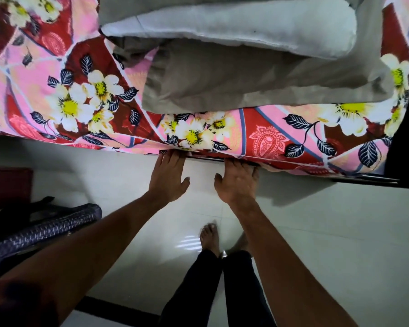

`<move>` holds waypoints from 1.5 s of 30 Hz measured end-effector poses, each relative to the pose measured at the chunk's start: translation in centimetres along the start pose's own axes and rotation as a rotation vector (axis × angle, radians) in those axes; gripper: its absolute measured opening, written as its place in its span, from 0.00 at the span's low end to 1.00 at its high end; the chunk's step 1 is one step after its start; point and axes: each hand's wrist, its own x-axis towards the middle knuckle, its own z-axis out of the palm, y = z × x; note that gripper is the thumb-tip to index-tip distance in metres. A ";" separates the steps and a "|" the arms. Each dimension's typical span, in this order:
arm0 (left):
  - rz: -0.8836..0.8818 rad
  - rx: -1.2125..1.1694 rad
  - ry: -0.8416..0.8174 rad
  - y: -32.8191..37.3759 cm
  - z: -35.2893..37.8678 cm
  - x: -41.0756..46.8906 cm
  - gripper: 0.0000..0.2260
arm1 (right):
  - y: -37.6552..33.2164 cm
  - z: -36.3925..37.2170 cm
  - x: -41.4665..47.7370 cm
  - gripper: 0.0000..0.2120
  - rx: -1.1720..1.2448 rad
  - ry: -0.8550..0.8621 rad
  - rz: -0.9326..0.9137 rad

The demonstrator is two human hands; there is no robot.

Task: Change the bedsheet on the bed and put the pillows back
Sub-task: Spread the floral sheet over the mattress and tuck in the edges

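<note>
A red and pink floral bedsheet (64,95) covers the bed across the top of the head view. On it lies a white pillow (246,24) partly inside a grey pillowcase (234,83). My left hand (169,179) has straight fingers pushed under the sheet's lower edge at the bed's side. My right hand (239,182) does the same a little to the right, its fingertips hidden beneath the sheet. A dark bed frame rail (364,179) shows under the sheet on the right.
White glossy floor tiles (328,232) lie below the bed. A dark woven chair (40,232) stands at the left, with a dark red cabinet (7,185) behind it. My bare feet (210,237) and dark trousers stand close to the bed.
</note>
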 end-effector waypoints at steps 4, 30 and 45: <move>-0.070 -0.111 0.048 0.4 -0.4 0.9 0.28 | -2.5 0.8 -1.6 0.20 0.093 0.221 -0.259; -0.103 -0.313 -0.025 -9.0 -3.6 1.2 0.17 | -16.1 6.7 -0.5 0.18 0.034 0.271 -0.082; 0.120 -0.093 -0.043 -12.4 -0.6 -1.4 0.33 | -19.0 7.9 2.6 0.32 -0.108 -0.024 0.118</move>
